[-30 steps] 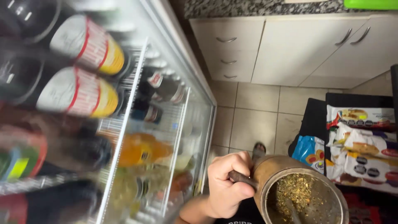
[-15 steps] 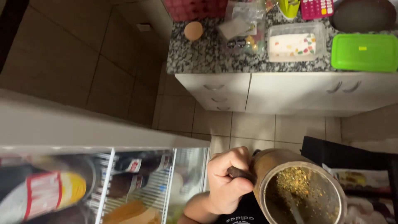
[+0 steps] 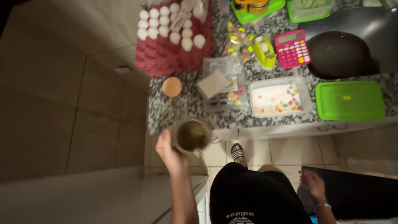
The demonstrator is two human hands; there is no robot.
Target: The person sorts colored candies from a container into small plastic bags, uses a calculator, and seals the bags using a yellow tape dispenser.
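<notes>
Tan tiled floor [image 3: 62,95] fills the left half of your view, big square tiles, dim light. A pale flat panel [image 3: 83,195] cuts across the bottom left. Speckled granite counter [image 3: 182,103] runs along the top right, white drawer fronts [image 3: 290,130] under its edge. A dark rounded lid or pan [image 3: 339,54] sits at the counter's right, next to a steel-grey surface [image 3: 373,20].

On the counter, large to small: red egg tray [image 3: 174,49] with white eggs at the left end; green flat lid [image 3: 350,101] at the right edge; clear tub [image 3: 280,97] with white filling and coloured bits beside it; clear bags of sweets [image 3: 226,83] in the middle; pink calculator [image 3: 292,47]; yellow-green tape holder [image 3: 265,52]; small tan round lid [image 3: 171,86] just below the egg tray. Two more green containers [image 3: 253,8] at the top edge.

Your left hand [image 3: 172,151] is raised at the counter's front edge, fingers wrapped around the side of a cup [image 3: 192,136] filled with green-brown herb. The cup hangs just over the counter's lip, near the left end, touching only your hand as far as I can tell.

Your right hand [image 3: 313,184] is low at your side, blurred, over a dark mat [image 3: 356,191]; can't tell whether it's spread or closed. Sandalled foot [image 3: 237,151] on pale tiles below the cup.
</notes>
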